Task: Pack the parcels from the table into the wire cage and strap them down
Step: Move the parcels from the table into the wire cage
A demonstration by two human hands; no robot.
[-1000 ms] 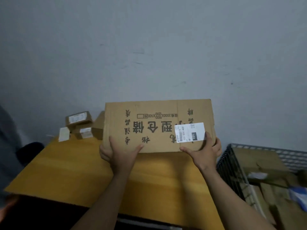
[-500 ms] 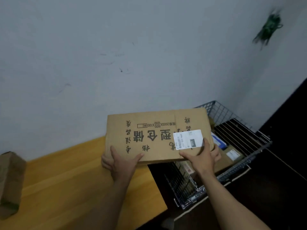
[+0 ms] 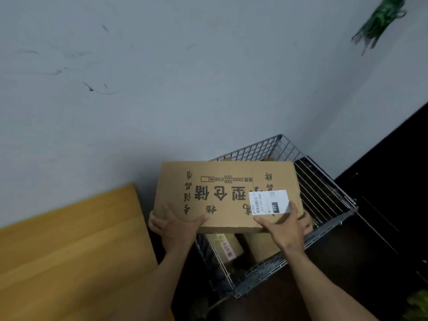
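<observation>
One flat brown parcel point(image 3: 172, 181), inverted black print point(image 3: 217, 196), white label point(image 3: 268, 202), edge in fingers of left hand point(image 3: 177, 227) and right hand point(image 3: 286, 228).

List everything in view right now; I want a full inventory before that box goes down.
cardboard box: one, brown with black print, held over the wire cage
label: one, white, on the box's top face, right side
wire cage: one, grey metal, right of the table, against the wall
parcels: at least two, brown, inside the cage under the held box; others hidden
table: one, yellow wood, lower left
green bundle: one, hanging high on the wall, upper right, blurred
wall: grey-white, behind everything
left hand: grips the box's near left corner, thumb on top
right hand: grips the box's near right corner, beside the label
</observation>
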